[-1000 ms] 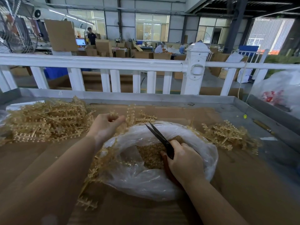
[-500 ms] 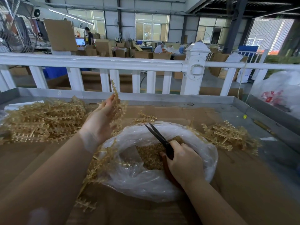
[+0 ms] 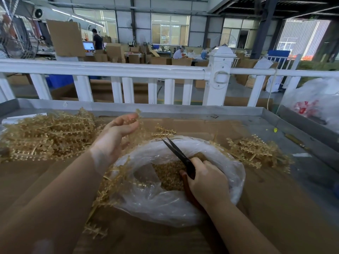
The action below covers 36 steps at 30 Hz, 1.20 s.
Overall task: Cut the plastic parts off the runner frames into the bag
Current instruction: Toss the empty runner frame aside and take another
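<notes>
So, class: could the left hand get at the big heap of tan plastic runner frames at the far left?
Probably yes: the left hand hovers just right of that heap of tan plastic runner frames, with nothing between them, though it already holds a frame.

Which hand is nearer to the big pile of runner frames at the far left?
Left. The left hand is just right of the pile; the right hand holds scissors over the bag.
</notes>
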Tool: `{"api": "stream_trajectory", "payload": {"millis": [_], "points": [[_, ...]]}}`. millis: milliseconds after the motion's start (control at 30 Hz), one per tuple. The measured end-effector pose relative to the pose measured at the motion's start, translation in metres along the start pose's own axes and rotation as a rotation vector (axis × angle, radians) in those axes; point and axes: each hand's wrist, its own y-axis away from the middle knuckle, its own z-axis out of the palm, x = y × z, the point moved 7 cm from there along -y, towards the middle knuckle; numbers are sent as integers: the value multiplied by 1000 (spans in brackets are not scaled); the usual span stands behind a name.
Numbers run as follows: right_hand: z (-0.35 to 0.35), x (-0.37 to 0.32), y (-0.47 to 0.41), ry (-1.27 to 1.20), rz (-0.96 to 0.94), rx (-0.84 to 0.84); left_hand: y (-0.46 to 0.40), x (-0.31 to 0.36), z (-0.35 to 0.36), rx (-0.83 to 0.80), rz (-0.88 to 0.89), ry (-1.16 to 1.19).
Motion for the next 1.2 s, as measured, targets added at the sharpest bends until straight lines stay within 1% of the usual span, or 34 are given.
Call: {"api": "stream_trajectory", "payload": {"millis": [33, 100, 167, 300, 333, 400, 500, 600, 633, 667, 767, 833, 933, 1067, 1133, 1167, 1200], "points": [[0, 0, 0, -5, 2, 2, -1, -1, -3, 33, -6, -46], [-2, 0, 0, -17, 9, 10, -3, -2, -13, 166, 21, -94], [-2, -1, 0, -15, 8, 11, -1, -1, -20, 237, 45, -49], [-3, -1, 0, -17, -2, 20, -3, 3, -16, 132, 70, 360], [-3, -1, 0, -19, -3, 23, -4, 2, -15, 129, 44, 405], [-3, -1, 0, -20, -2, 21, -4, -2, -9, 101, -28, 410], [-3, -1, 1, -18, -4, 21, -4, -9, -1, 4, -86, 465], [-1, -1, 1, -15, -1, 12, 0, -10, 3, -97, -136, 387], [-1, -1, 1, -15, 0, 8, 0, -11, 3, -94, -148, 340], [-1, -1, 1, -15, 1, 4, -1, -13, 1, -51, -161, 302], [-1, -1, 1, -18, -1, 0, -2, -20, -10, 180, -196, 299], [-1, -1, 1, -22, -2, 2, -2, -23, -13, 219, -209, 349], [-1, -1, 2, -24, -3, 10, -1, -22, -10, 165, -200, 421], [1, 0, 1, -10, 9, 10, 2, -15, -3, 22, -169, 412], [1, 0, 1, -11, 10, 23, 3, -17, 1, -25, -223, 349], [1, 0, 0, -11, 10, 25, 4, -19, 1, -10, -250, 269], [1, 0, 0, -12, 10, 26, 4, -19, -3, 40, -257, 185]]}}
